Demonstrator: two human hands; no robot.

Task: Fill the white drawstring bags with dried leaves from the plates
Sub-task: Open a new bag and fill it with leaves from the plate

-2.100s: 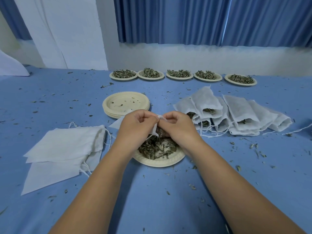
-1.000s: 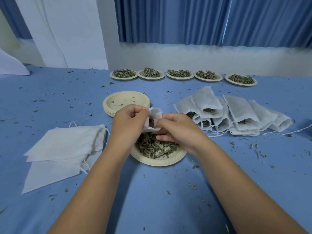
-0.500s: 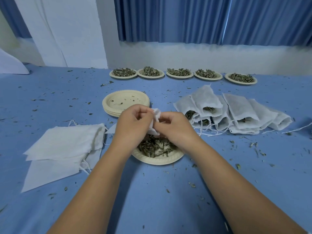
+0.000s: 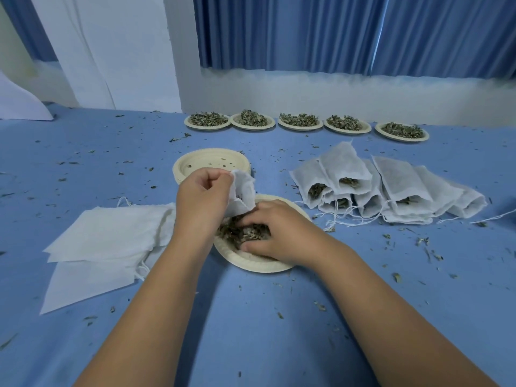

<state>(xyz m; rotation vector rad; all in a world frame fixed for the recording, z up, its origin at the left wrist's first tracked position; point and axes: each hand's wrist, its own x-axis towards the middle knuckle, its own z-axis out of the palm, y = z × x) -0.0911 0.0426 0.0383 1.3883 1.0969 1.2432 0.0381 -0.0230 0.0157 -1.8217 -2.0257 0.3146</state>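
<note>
White drawstring bag [image 4: 243,191]: pinched at mouth by left hand [image 4: 205,198], just above near plate [image 4: 251,265]. Right hand [image 4: 276,233]: curled round dried leaves [image 4: 234,233] on that plate.

Best: hold mouth wide over plate, take small pinches, push deep, catch spill on plate.

Count: 5 far plates [image 4: 301,129], all full; 1 empty-plate stack [image 4: 181,170]; roughly 7 filled bags [image 4: 399,180] right; flat-bag pile [image 4: 106,236] left, number unclear.

blue table [image 4: 265,331] | leaf plates [image 4: 300,128] | empty plate stack [image 4: 192,163] | flat bags [image 4: 111,236] | filled bags [image 4: 399,182]
</note>
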